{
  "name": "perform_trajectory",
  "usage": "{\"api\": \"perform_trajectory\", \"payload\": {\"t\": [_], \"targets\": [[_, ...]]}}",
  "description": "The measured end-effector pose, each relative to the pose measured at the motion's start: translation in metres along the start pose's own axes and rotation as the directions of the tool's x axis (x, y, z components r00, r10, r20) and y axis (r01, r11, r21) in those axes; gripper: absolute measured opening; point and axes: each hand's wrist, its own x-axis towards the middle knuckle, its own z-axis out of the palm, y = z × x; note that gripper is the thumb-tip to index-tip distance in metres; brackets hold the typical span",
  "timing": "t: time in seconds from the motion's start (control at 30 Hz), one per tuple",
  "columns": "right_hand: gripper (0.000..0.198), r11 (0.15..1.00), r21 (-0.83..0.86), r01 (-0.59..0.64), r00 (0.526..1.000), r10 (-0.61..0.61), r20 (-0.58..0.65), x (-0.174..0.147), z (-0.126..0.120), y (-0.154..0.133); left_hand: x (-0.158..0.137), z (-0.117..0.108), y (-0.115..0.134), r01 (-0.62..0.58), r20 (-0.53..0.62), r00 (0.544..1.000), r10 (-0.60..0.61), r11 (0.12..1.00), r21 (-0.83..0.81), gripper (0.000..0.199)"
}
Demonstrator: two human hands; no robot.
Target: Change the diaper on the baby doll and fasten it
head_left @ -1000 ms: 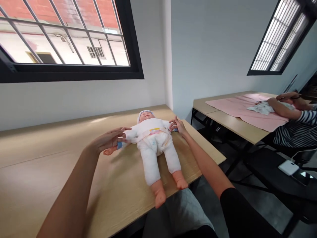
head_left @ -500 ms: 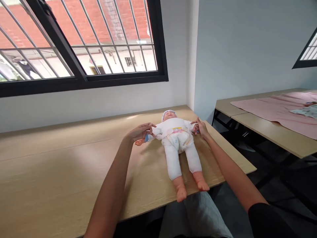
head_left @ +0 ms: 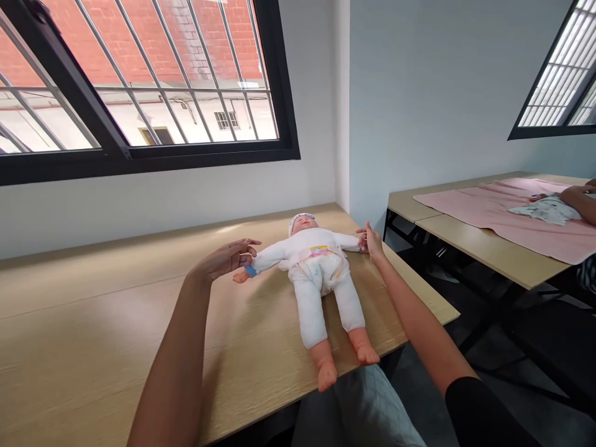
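Observation:
A baby doll (head_left: pixel 305 254) lies on its back with its feet toward me, in a white body, a diaper (head_left: pixel 321 267) and a white cap (head_left: pixel 294 222). Its arms are stretched out to both sides. My left hand (head_left: pixel 228 257) is closed at the doll's wrist on the left, just by a blue band (head_left: pixel 250 270); the doll's small hand shows below it. On the other side my right hand (head_left: pixel 373 242) pinches the end of the doll's other arm, whose hand is mostly hidden by my fingers.
The doll rests on a light wooden table (head_left: pixel 116 329) beneath a barred window (head_left: pixel 205 152). At the right stands another table (head_left: pixel 493 257) with a pink cloth (head_left: pixel 470 202) and a patterned white cloth (head_left: pixel 544 211), with another person's arm (head_left: pixel 580 200) over it.
My hands have moved farther apart, drawing the doll's arms out straighter sideways. The view has turned to the right, and another person's arm now shows at the far table.

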Motion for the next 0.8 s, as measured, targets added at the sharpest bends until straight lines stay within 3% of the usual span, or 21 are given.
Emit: {"api": "perform_trajectory", "payload": {"t": [0.3,0.43,0.53,0.8], "targets": [[0.045,0.996,0.08,-0.044,0.996,0.051,-0.079,0.003,-0.005,-0.001,-0.004,-0.002,0.001,0.008,-0.001,1.0,-0.008,0.994,-0.106,0.034],[0.034,0.998,0.01,0.055,0.985,-0.053,-0.164,0.003,-0.004,0.002,-0.005,-0.012,0.0,0.082,0.0,0.997,-0.083,0.981,-0.176,0.035],[0.028,0.987,-0.104,0.122,0.964,-0.143,-0.224,0.005,-0.004,0.007,-0.003,-0.022,-0.003,0.064,-0.022,0.997,-0.07,0.974,-0.217,0.035],[0.022,0.987,-0.124,0.106,0.948,-0.138,-0.286,0.012,-0.01,0.012,-0.003,-0.01,-0.005,0.056,0.036,0.998,-0.049,0.977,-0.207,0.034]]}}
